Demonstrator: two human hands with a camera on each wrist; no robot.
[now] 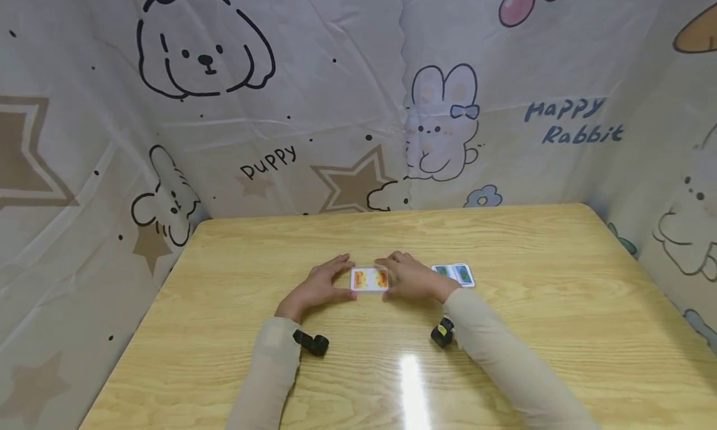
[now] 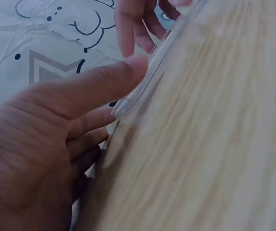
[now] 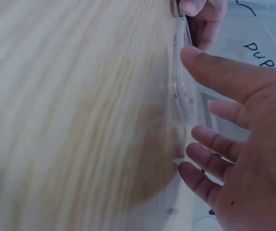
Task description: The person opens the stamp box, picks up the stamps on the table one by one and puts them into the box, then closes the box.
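A small card pile point(image 1: 370, 279), its upper face printed with orange and yellow pictures, lies between both hands on the wooden table. In the left wrist view it shows a clear, shiny edge. At its left end, my left hand point(image 1: 319, 285) pinches it, thumb on the near side and fingers on the far side. My right hand point(image 1: 411, 279) is at the other end; in the right wrist view its thumb point(image 3: 215, 72) touches the near edge while the other fingers are spread loosely beyond it. Those fingers' contact with the pile cannot be made out.
Blue and green cards point(image 1: 463, 274) lie flat behind the right wrist, partly covered by it. Black wrist devices point(image 1: 442, 332) are on both arms. The wooden tabletop point(image 1: 532, 249) ends at a printed cloth backdrop point(image 1: 330, 106) at the back and sides.
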